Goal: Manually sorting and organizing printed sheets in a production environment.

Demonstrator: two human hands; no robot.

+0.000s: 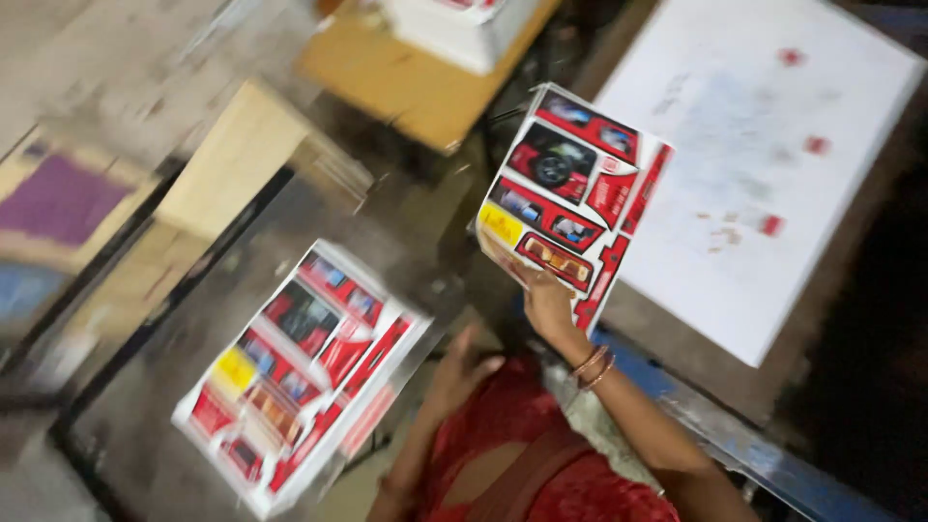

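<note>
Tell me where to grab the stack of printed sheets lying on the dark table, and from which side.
Grip the stack of printed sheets at its near right long edge, coming from the side of the left hand. That edge lies closest to the open hand and appears to reach the table edge, probably leaving room for fingers beneath. The right hand already holds another printed sheet.

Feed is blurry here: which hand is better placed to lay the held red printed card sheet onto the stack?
Right, probably. The right hand already grips the red printed die-cut card sheet by its lower edge, raised. The left hand is empty, near the stack of matching sheets.
</note>
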